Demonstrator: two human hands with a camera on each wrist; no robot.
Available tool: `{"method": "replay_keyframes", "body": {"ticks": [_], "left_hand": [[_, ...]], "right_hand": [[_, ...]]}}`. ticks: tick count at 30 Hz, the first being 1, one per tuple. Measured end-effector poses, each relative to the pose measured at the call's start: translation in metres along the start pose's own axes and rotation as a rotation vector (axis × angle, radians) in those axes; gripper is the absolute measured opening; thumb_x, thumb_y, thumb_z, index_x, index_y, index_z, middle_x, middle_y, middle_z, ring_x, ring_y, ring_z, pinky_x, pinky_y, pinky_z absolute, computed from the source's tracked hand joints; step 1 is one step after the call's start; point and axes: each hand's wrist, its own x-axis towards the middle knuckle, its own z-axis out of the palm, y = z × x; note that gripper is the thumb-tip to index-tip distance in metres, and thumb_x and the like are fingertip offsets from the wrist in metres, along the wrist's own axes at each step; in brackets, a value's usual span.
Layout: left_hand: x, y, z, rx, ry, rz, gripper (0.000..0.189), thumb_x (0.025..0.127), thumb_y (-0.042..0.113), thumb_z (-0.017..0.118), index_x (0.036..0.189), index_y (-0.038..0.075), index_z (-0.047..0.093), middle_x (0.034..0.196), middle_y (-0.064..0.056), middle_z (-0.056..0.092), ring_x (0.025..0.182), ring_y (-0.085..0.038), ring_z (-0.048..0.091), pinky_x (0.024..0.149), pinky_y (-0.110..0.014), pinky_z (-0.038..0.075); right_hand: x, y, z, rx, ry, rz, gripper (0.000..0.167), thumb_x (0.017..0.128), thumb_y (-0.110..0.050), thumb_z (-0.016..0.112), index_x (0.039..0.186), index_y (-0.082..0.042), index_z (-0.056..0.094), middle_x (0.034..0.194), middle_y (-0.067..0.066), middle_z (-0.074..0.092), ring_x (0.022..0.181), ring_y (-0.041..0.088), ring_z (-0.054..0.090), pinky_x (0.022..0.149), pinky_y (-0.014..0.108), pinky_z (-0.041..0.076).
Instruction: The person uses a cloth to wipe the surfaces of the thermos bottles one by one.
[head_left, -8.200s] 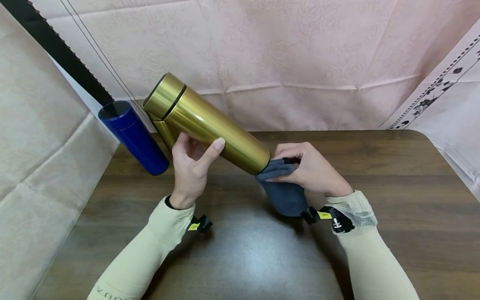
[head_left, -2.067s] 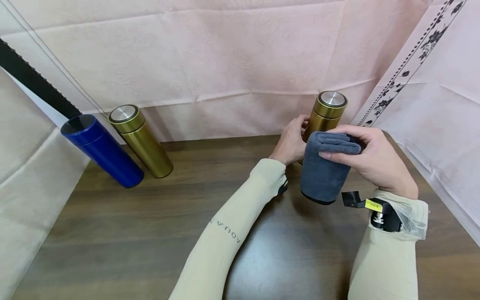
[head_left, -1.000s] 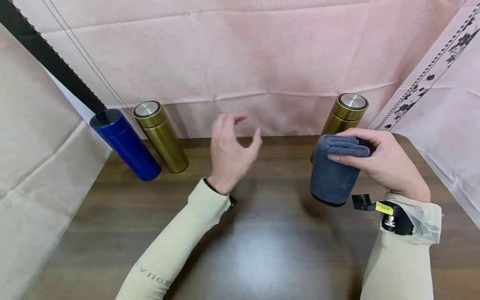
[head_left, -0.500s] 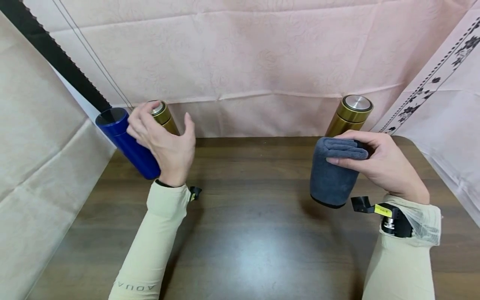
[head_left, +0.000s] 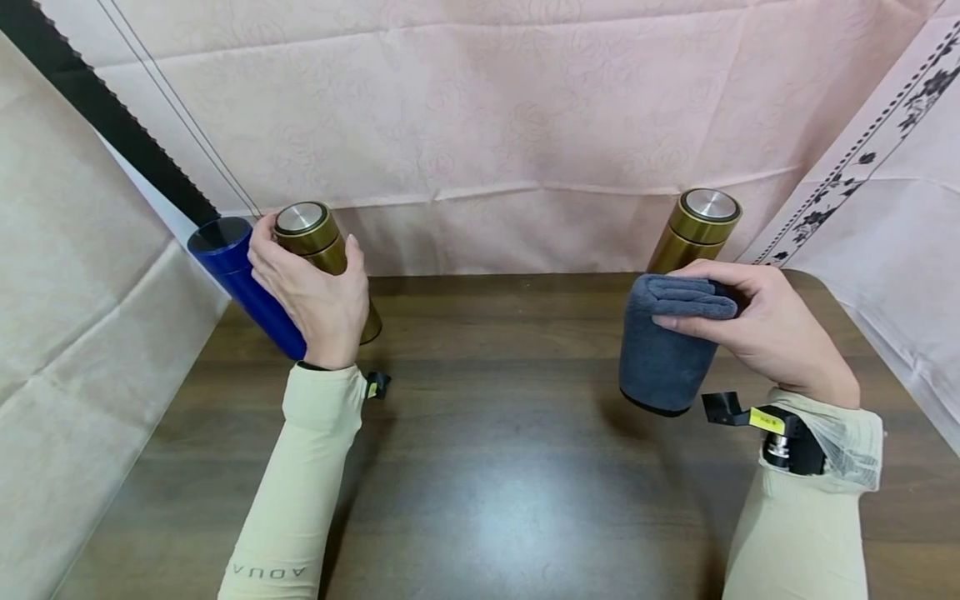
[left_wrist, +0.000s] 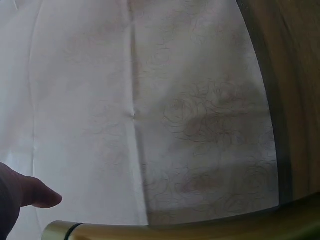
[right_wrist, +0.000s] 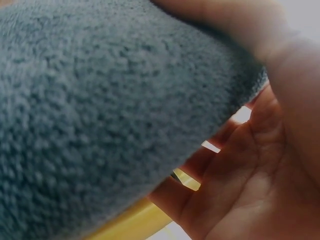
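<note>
On the left, a gold thermos flask with a silver-topped lid stands inside the spread of my left hand. The fingers lie along its left side and the thumb is at its right edge. In the left wrist view, a gap shows between the thumb and the flask. My right hand pinches a folded dark blue-grey cloth by its top folds, thumb in front. The fuzzy cloth fills most of the right wrist view. A second gold flask stands behind it, partly hidden.
A blue open-topped cylinder stands left of the left flask, close to my fingers. Everything stands on a dark wooden table. A pale pink patterned cloth hangs along the back edge, with more pale cloth at both sides.
My left hand placed a gold flask at the right, left it, and moved left to surround the other gold flask. My right hand carried the cloth right and has held it nearly still since.
</note>
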Motion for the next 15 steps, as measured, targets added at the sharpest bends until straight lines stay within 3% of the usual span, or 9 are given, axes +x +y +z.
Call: {"method": "replay_keyframes", "body": {"ticks": [9, 15], "left_hand": [[-0.002, -0.015, 0.010, -0.009, -0.048, -0.110, 0.084, 0.090, 0.040, 0.075, 0.153, 0.011, 0.028, 0.156, -0.009, 0.040, 0.142, -0.026, 0.039, 0.122, -0.029, 0.028], [0.000, -0.023, 0.010, -0.024, -0.035, -0.104, 0.073, 0.090, 0.036, 0.077, 0.146, 0.012, 0.036, 0.151, -0.010, 0.048, 0.142, -0.019, 0.044, 0.121, -0.026, 0.030]], "right_hand": [[0.000, -0.002, -0.001, 0.004, -0.006, -0.010, 0.036, 0.085, -0.014, 0.084, 0.119, -0.017, 0.073, 0.108, -0.002, 0.073, 0.094, 0.012, 0.067, 0.075, 0.019, 0.057], [0.001, 0.000, -0.001, 0.002, -0.006, -0.021, 0.036, 0.085, -0.013, 0.084, 0.119, -0.017, 0.073, 0.108, -0.002, 0.072, 0.094, 0.011, 0.066, 0.075, 0.018, 0.056]]}}
